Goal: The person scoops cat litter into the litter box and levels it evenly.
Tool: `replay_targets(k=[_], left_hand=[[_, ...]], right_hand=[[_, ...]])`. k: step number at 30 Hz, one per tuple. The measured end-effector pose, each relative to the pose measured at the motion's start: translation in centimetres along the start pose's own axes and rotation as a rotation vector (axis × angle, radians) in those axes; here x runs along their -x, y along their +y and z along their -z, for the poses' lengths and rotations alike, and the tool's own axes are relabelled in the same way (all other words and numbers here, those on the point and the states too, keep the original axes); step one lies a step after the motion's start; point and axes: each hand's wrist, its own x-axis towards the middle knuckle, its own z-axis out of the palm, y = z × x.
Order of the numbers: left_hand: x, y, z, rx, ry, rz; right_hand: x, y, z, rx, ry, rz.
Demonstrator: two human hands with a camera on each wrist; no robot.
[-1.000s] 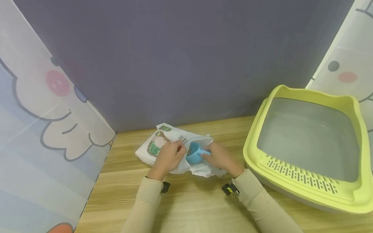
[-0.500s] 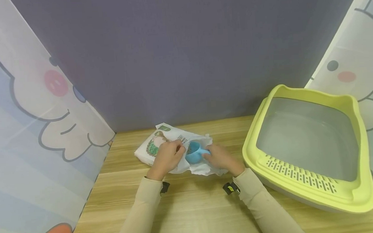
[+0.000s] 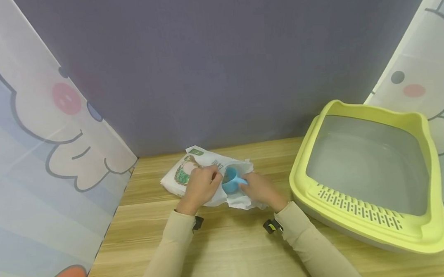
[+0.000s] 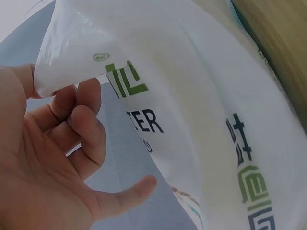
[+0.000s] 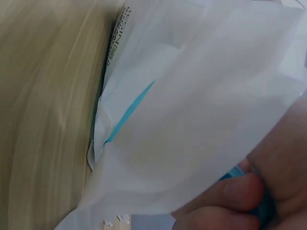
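Nearest: bare front of wood-grain table [image 3: 230, 249]. Large grey plastic tray with raised yellow rim [image 3: 359, 215] stands on it at right. Well left of tray, right hand [image 3: 262, 189] grips handle of sky-blue plastic scoop [image 3: 230, 184]; scoop sits in mouth of white printed bag [image 3: 208, 157], lying flat. Left hand [image 3: 201, 186], left of scoop, pinches bag's edge. Far: plain dark-grey wall [image 3: 223, 72].
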Motion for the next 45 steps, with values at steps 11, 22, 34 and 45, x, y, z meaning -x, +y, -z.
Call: replay_targets(k=[11, 22, 34, 45], left_hand=[[-0.1, 0.2, 0.0, 0.006, 0.030, -0.048], [-0.3, 0.0, -0.1, 0.004, 0.032, -0.034], [-0.2, -0.2, 0.0, 0.021, 0.072, -0.036], [0.0, -0.5, -0.1, 0.024, 0.076, -0.004]], right_hand=[[-0.3, 0.1, -0.3, -0.010, 0.037, 0.060], [-0.7, 0.4, -0.6, -0.030, 0.052, 0.076], [-0.9, 1.6, -1.7, -0.065, 0.056, 0.083], [-0.7, 2.5, -1.9, -0.024, -0.030, 0.002]])
